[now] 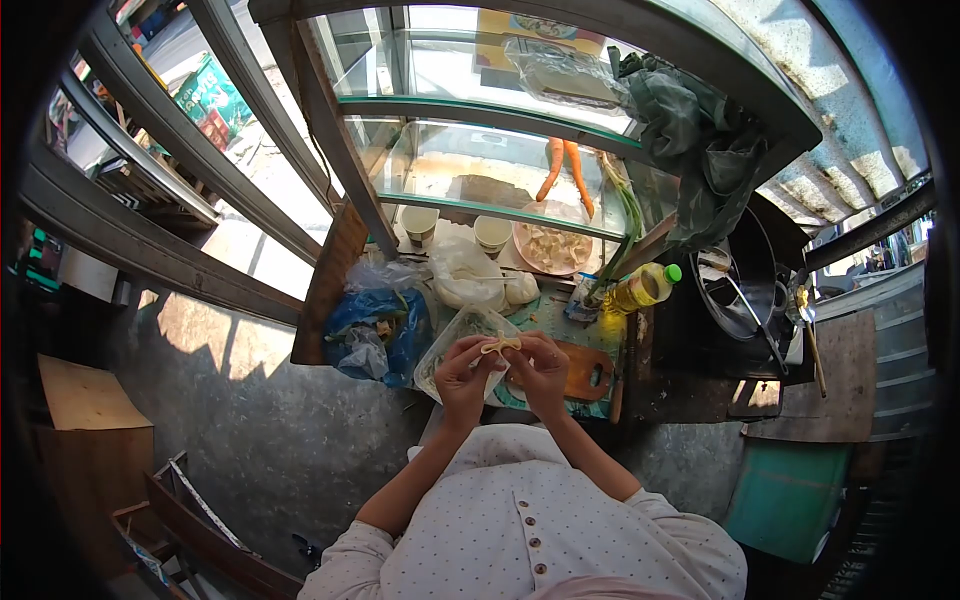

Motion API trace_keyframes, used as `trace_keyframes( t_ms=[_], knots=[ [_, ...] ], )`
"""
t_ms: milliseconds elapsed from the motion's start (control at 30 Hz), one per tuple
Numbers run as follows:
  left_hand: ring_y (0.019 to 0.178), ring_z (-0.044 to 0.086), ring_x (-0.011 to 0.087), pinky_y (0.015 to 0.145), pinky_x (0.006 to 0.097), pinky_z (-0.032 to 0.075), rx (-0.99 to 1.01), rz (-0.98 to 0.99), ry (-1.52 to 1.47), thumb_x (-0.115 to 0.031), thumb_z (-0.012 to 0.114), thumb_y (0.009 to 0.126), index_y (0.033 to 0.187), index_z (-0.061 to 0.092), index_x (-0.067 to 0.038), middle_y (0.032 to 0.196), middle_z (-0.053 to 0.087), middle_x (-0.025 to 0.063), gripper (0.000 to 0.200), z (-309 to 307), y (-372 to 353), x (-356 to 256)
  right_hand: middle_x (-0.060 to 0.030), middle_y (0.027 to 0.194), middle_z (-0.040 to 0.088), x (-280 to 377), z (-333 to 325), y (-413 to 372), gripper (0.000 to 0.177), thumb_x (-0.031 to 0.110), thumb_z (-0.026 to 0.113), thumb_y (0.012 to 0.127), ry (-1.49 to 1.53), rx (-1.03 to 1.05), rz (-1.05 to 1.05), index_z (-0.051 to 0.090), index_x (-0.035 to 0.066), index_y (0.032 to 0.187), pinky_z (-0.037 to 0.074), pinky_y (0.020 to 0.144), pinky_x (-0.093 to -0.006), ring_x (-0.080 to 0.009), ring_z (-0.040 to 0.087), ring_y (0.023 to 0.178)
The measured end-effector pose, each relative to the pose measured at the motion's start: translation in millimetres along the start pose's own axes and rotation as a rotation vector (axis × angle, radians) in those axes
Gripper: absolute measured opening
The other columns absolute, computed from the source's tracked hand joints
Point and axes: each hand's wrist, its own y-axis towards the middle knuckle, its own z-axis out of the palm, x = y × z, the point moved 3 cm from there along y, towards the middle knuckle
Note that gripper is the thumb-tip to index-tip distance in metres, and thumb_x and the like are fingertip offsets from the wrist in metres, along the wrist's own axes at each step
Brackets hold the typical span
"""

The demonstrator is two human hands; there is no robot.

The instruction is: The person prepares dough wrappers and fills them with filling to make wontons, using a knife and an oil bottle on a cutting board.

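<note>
A small folded dumpling wrapper (501, 346), pale yellow with a wavy edge, is pinched between my two hands at chest height. My left hand (466, 378) grips its left side with thumb and fingers. On the other side, the fingertips of my right hand (541, 374) close on it. Whether it has filling inside is hidden. Below my hands sits a clear plastic tub (432, 362), partly covered by them. A brown wooden cutting board (594, 370) lies under and right of my right hand. Farther back, a pink plate (521, 243) bears several pale dumplings (556, 247).
A blue plastic bag (375, 335) lies left of the tub; a white bag (463, 275) is behind it. Two paper cups (419, 226) stand farther back. An oil bottle (640, 289) stands right, before a wok (738, 290). Carrots (572, 175) hang near the glass shelves (480, 112).
</note>
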Motion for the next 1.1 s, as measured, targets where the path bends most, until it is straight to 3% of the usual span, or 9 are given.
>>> trace_keyframes(
  t_ms=[400, 933, 1100],
  knots=[
    [0.074, 0.060, 0.0144, 0.064, 0.0228, 0.051, 0.074, 0.062, 0.085, 0.011, 0.061, 0.074, 0.095, 0.063, 0.004, 0.095, 0.058, 0.0116, 0.021, 3, 1, -15, -0.0046, 0.083, 0.062, 23, -1, 3, 0.012, 0.002, 0.067, 0.076, -0.077, 0.016, -0.085, 0.066, 0.001, 0.087, 0.038, 0.062, -0.0213, -0.0086, 0.051, 0.072],
    [0.084, 0.057, 0.0155, 0.072, 0.0258, 0.053, 0.168, 0.053, 0.118, 0.010, 0.061, 0.076, 0.098, 0.063, 0.004, 0.096, 0.057, 0.0118, 0.022, 0, -1, -15, -0.0062, 0.082, 0.062, 30, -8, 1, 0.008, 0.004, 0.066, 0.077, -0.143, 0.088, -0.064, 0.066, 0.000, 0.084, 0.041, 0.065, -0.0224, -0.0118, 0.056, 0.076],
    [0.086, 0.057, 0.0150, 0.074, 0.0247, 0.052, 0.139, 0.026, 0.130, 0.008, 0.061, 0.077, 0.097, 0.062, 0.005, 0.096, 0.057, 0.0110, 0.020, 0, -3, -8, -0.0036, 0.076, 0.063, 29, -8, 1, 0.007, 0.004, 0.067, 0.075, -0.166, 0.043, -0.100, 0.068, 0.002, 0.082, 0.043, 0.057, -0.0205, -0.0084, 0.057, 0.067]
  ],
)
